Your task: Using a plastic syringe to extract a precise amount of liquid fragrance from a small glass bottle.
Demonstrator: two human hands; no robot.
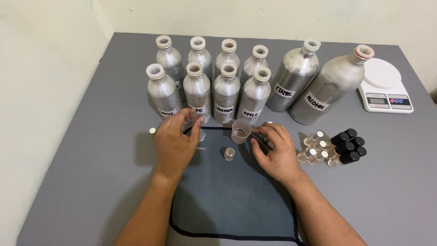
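Resting on a dark mat at the middle of the grey table, both hands work close together. The left hand lies at about nine o'clock from a small clear vial, its fingers loosely curled with the tips raised toward the bottles; whether they pinch anything I cannot tell. The right hand sits at three o'clock from the vial, fingers closed around a dark object that is mostly hidden. A small clear beaker stands upright at twelve o'clock from the vial, just beside the right fingertips. The vial stands open and upright on the mat between the two hands, touching neither.

At twelve o'clock on the table, eight small aluminium bottles stand in two rows, and two larger ones lean beside them at one o'clock. A white scale sits at two o'clock. A cluster of small glass bottles, some black-capped, lies at three o'clock, near the right hand. A tiny cap rests at nine o'clock, off the mat.
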